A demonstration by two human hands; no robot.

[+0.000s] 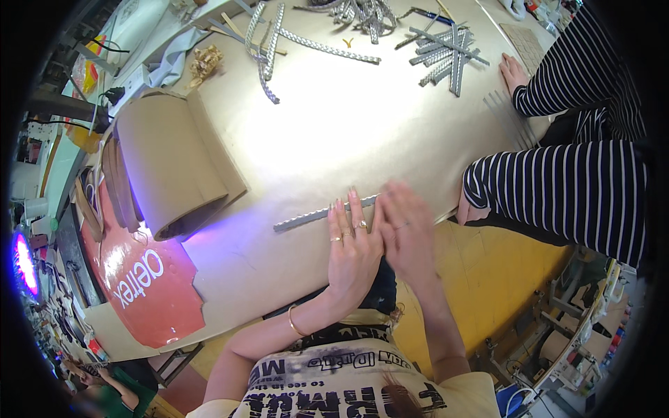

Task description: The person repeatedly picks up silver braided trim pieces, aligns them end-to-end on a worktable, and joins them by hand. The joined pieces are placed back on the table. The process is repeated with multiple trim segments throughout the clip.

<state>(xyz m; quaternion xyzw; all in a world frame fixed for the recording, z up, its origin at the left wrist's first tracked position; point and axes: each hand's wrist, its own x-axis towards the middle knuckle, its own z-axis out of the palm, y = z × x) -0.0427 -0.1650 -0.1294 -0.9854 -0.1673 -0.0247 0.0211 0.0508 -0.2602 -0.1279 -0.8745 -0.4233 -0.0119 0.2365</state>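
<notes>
A narrow grey strip with a silvery braided face (pixel 301 221) lies slantwise on the paper-covered table in front of me. My left hand (pixel 354 240) rests flat across it, fingers stretched out and slightly apart, with rings on some of them. Close against its right side is my right hand (pixel 408 237), over the strip's right end. Motion smears the right fingers, so their grip cannot be read, and that end of the strip is covered.
A rolled brown sheet (pixel 164 164) stands at left beside a red sheet (pixel 150 279). Braided strips (pixel 324 47) and a pile of short strips (pixel 451 57) lie at the far side. At right, a person in striped sleeves (pixel 557 188) rests a hand (pixel 513 73) on the table.
</notes>
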